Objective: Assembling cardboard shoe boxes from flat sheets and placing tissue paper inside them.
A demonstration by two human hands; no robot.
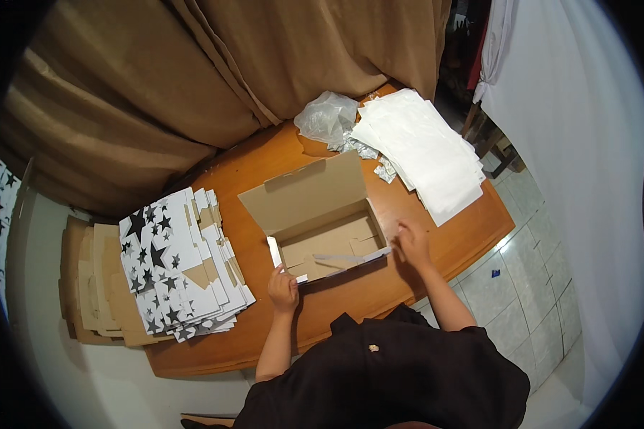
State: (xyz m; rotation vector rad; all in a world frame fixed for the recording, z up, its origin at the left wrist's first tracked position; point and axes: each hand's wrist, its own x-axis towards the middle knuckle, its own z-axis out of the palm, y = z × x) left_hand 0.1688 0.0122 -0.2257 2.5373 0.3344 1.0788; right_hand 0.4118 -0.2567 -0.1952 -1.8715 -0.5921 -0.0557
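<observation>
In front of me on the table stands a cardboard box, brown inside, with white showing along its edges. Its lid is raised and leans away from me. Flaps on the near side stick up, and a narrow one angles across the opening. My left hand is closed on the box's near left corner, fingers bent at the white edge. Beside the near right corner is my right hand, with its fingers partly spread and nothing visible in them. Whether it touches the box is hard to see.
Flat cardboard pieces printed with black stars are stacked at the left, beside plain brown cardboard. White sheets lie at the far right, near a clear plastic bag and crumpled scraps. Brown curtain hangs behind the wooden table.
</observation>
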